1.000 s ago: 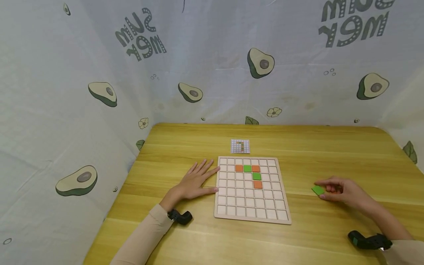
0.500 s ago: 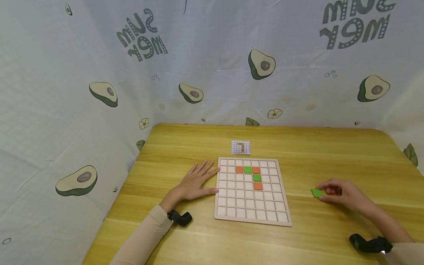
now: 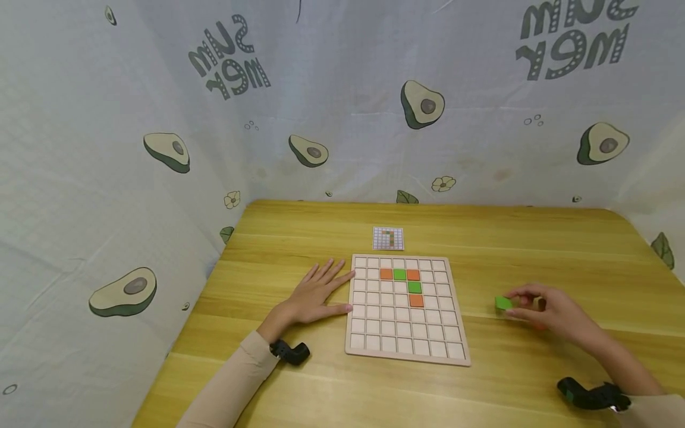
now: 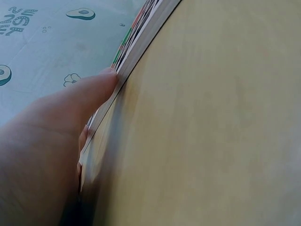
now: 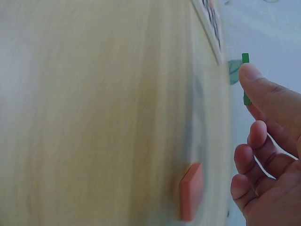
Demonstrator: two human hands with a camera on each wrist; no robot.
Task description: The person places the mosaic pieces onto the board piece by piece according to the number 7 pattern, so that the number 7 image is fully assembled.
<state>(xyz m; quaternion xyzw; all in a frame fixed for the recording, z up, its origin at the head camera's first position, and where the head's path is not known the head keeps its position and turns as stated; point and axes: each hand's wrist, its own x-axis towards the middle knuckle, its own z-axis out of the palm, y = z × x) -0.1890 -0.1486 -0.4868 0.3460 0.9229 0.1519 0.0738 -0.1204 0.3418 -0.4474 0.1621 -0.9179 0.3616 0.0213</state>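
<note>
A wooden grid board (image 3: 404,355) lies mid-table, with three orange and two green square tiles set in its cells, forming a bent line. Fingers spread, my left hand (image 3: 310,297) lies flat on the table, its thumb and a fingertip touching the board's left edge. Right of the board, my right hand (image 3: 553,312) pinches a green tile (image 3: 503,304) between thumb and forefinger, lifted off the table. The right wrist view shows that green tile edge-on (image 5: 245,57), the other fingers curled loosely. Below that hand an orange tile (image 5: 191,192) lies on the table.
Behind the board lies a small printed card (image 3: 388,238) with a coloured grid pattern. The wooden table (image 3: 299,226) meets a pale curtain (image 3: 348,119) printed with avocados along its back and left side. Each wrist wears a black camera band.
My right hand has raised the green tile from the table and carried it slightly left toward the board. An orange tile now shows beneath that hand. My left hand stays still.
</note>
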